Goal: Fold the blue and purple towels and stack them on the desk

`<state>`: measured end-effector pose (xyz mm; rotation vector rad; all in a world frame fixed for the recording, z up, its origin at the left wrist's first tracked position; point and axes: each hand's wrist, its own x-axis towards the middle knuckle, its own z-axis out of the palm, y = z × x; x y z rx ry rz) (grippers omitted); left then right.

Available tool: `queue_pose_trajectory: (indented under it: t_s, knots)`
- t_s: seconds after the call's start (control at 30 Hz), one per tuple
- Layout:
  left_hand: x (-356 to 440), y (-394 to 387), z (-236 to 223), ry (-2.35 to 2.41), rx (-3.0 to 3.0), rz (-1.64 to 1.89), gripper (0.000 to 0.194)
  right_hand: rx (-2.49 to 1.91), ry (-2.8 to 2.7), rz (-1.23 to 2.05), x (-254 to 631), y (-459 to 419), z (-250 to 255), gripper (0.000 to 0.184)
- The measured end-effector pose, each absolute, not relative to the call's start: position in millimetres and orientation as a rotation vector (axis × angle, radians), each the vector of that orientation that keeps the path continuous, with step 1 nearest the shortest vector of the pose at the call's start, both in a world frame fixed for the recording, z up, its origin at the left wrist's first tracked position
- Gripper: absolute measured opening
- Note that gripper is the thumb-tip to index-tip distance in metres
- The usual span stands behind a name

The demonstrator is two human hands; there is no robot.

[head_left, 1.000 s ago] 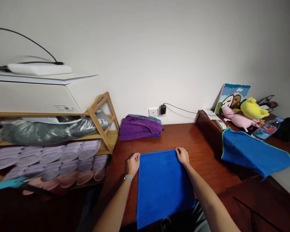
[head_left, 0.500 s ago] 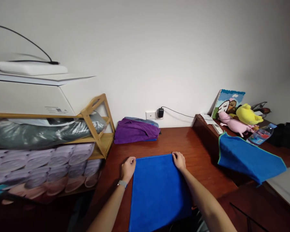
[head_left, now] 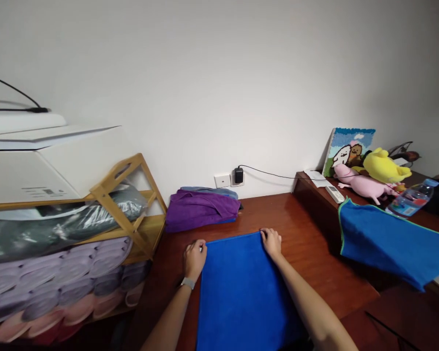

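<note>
Brown wood counter [head_left: 325,263]. One blue cloth [head_left: 241,292] on it, under two hands: plain bright blue, spread flat, straight far edge, shadowed lower right, near end cut off by frame. Left hand [head_left: 195,260]: fingers narrow, pinching far left corner. Right hand [head_left: 272,242]: fingers narrow, pinching far right corner. One green-edged cloth [head_left: 395,243], also blue, draped at right. One towel pile [head_left: 201,209], purple on top. One remote [head_left: 334,194], one bottle [head_left: 413,200], two plush toys: pink pig [head_left: 362,185], yellow one [head_left: 384,165]. One picture [head_left: 347,148] leaning on wall [head_left: 205,87].
</note>
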<state>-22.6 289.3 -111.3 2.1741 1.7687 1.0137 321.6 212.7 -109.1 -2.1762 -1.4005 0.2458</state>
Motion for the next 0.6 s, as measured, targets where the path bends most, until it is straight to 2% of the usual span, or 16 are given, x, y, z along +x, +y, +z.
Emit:
queue_pose_trajectory:
  t_s: [0.2, 0.3, 0.4, 0.6]
  knots:
    - [-3.8, 269.6, -104.9, 1.686, 2.375, 0.987, 0.032, -2.075, -1.578, 0.055, 275.0, 210.1, -93.9, 0.042]
    - [16.4, 256.5, -113.0, 1.478, 2.590, 0.832, 0.042, -1.791, -1.894, 0.118, 220.0, 209.8, -95.8, 0.047]
    - [26.6, 251.6, -127.3, 1.425, 2.651, 0.684, 0.051, -1.727, -2.042, 0.211, 183.7, 210.2, -106.7, 0.054]
    - [19.6, 258.3, -143.5, 1.578, 2.600, 0.588, 0.057, -1.983, -1.947, 0.245, 230.1, 207.2, -115.7, 0.062]
